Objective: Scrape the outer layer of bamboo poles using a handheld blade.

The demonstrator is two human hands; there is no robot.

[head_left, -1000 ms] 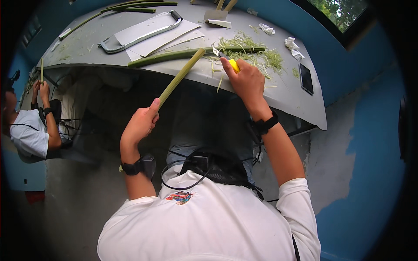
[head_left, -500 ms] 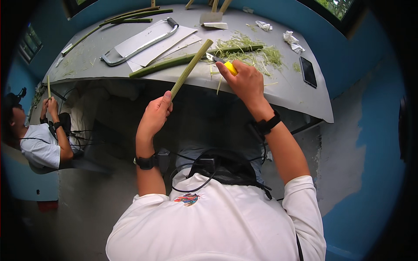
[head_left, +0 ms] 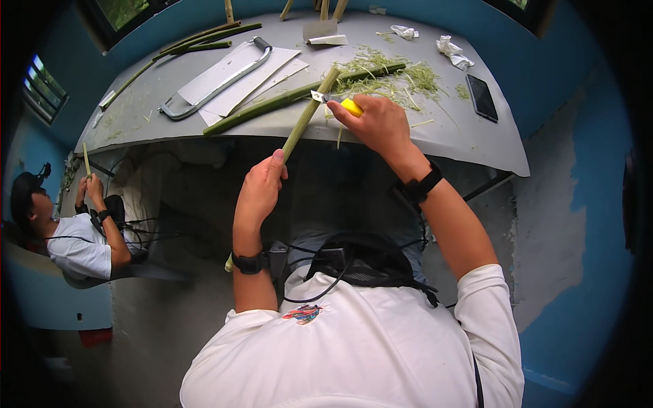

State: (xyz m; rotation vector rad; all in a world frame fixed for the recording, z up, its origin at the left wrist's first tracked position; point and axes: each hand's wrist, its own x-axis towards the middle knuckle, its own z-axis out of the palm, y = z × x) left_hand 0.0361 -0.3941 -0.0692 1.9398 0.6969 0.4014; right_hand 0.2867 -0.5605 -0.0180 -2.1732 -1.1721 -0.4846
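Beyond our left hand point(head_left: 260, 187), which holds the pale stick point(head_left: 299, 129) tight, the yellow knife point(head_left: 351, 107) gripped in our right hand point(head_left: 382, 128) crosses the top part. This stick looks mostly scraped, but the green stalk point(head_left: 252, 116) past both hands looks unpeeled. Shavings point(head_left: 423, 79) lie beyond our right hand on the gray table point(head_left: 469, 146), near blue walls point(head_left: 568, 326).
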